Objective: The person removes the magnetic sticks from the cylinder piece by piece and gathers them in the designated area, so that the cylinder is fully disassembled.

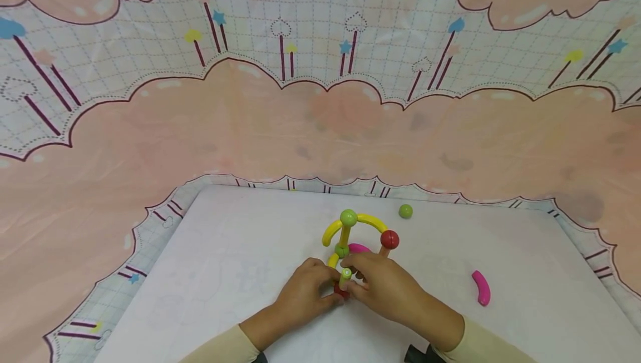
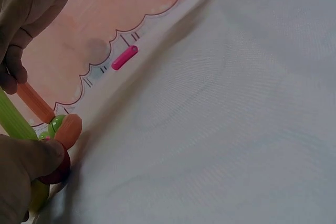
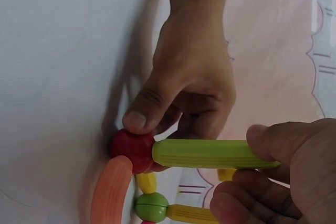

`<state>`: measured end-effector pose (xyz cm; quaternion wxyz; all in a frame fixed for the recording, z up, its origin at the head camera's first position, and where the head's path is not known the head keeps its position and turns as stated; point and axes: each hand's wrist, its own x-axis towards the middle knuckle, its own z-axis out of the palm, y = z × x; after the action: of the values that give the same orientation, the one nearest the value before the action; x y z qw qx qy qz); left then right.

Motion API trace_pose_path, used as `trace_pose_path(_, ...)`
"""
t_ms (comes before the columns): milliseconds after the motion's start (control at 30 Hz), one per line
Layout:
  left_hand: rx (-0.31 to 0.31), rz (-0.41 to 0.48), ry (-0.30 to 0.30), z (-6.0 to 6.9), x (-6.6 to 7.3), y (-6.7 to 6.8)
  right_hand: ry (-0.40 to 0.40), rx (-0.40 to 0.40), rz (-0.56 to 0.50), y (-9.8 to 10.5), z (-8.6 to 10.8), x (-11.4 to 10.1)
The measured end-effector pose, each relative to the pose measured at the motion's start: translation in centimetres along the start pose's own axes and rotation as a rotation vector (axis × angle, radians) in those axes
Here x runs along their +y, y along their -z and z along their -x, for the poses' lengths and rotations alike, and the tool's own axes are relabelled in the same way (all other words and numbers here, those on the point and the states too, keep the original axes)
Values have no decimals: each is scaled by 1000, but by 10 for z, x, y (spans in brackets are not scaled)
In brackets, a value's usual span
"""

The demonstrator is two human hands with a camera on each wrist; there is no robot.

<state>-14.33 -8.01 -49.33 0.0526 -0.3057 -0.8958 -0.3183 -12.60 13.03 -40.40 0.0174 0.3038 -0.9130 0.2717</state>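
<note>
My left hand [image 1: 306, 292] holds a red ball [image 3: 134, 150] low at the table, thumb pressed on it. With thumb and fingers, my right hand [image 1: 385, 285] pinches a light green rod [image 3: 210, 153], whose lower end meets that ball. An orange curved piece [image 3: 111, 190] joins the same ball. Behind the hands stands the rest of the frame: a green ball [image 1: 348, 217] on top, a yellow curved piece [image 1: 373, 221], another red ball [image 1: 389, 239] and a lower green ball [image 3: 151, 206]. Part of the frame is hidden by my right hand.
On the white table [image 1: 225, 240], a loose green ball [image 1: 405, 211] lies behind the frame. A loose pink curved piece [image 1: 482, 288] lies to the right. A patterned cloth [image 1: 300, 135] hangs beyond the table.
</note>
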Motion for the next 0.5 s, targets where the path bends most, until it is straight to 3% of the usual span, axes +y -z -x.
trace_pose_path(500, -21, 1, 26, -2, 4, 3, 26, 0, -26, -2, 0, 0)
